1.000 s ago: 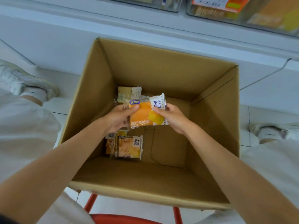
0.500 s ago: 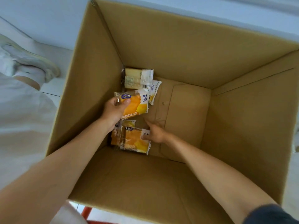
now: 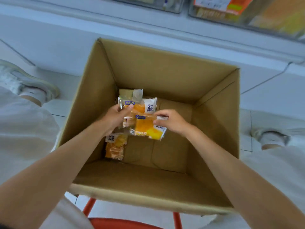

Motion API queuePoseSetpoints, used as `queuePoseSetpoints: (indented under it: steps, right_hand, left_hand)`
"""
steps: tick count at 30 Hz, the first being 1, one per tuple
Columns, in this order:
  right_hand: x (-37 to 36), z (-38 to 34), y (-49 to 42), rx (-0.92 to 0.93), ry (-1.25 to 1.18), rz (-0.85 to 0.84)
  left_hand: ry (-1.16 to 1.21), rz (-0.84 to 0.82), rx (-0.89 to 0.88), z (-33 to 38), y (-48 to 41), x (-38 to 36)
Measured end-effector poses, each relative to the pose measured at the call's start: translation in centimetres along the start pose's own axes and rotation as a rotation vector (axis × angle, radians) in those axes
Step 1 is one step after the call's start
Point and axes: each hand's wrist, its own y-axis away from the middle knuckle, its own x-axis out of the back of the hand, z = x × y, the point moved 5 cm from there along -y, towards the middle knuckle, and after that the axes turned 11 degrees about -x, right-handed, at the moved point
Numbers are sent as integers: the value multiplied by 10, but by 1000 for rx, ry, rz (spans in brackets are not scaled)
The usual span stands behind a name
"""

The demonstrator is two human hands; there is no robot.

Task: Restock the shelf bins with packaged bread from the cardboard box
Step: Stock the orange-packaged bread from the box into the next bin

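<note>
An open cardboard box point(image 3: 214, 113) stands in front of me with a few orange-and-white bread packets inside. My left hand point(image 3: 115, 118) grips one bread packet point(image 3: 145, 106) by its left edge, thumb on top. My right hand point(image 3: 171, 123) pinches a second bread packet point(image 3: 146, 128) at its upper right corner, overlapping the first just below it. Both are lifted above the box floor. A third bread packet point(image 3: 115, 146) lies on the floor at the left wall. A pale packet point(image 3: 130, 94) lies in the far left corner, partly hidden.
Clear shelf bins point(image 3: 247, 12) with packaged goods run along the top edge above a white shelf front point(image 3: 148, 30). My knees in light trousers and white shoes point(image 3: 28, 83) flank the box. A red stool frame point(image 3: 89, 207) shows below the box.
My right hand picked a second packet off the box floor and lifted it up beside the one in my left hand. The camera drew back, bringing the shelf bins into view again.
</note>
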Motion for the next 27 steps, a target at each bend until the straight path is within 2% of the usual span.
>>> queuePoseSetpoints:
  steps: [3,6,9,12,15,20,23,27]
  right_hand:
    - [36,-29,32,40,-128,143]
    - [59,-50,65,102,-308,308]
    - [76,-65,91,103,-262,431]
    - [91,-73,114,27,-295,339]
    - [114,-95,138,134,-328,364]
    - [174,-126,176,297,-407,526]
    - [228,-137,196,374,-425,658]
    - [309,-147,220,426,-460,852]
  left_hand:
    - [23,-87,-17,43,20,-19]
    - [-67,-101,-180,83,43,-33]
    - [-45,-98,-282,115,64,-46]
    - [14,-156,-270,147,80,-62]
    - [-20,-124,-317,183,88,-78]
    - [-112,-96,-569,263,86,-106]
    - [-269,-63,-813,315,76,-122]
    - [-500,136,-1186,375,61,-130]
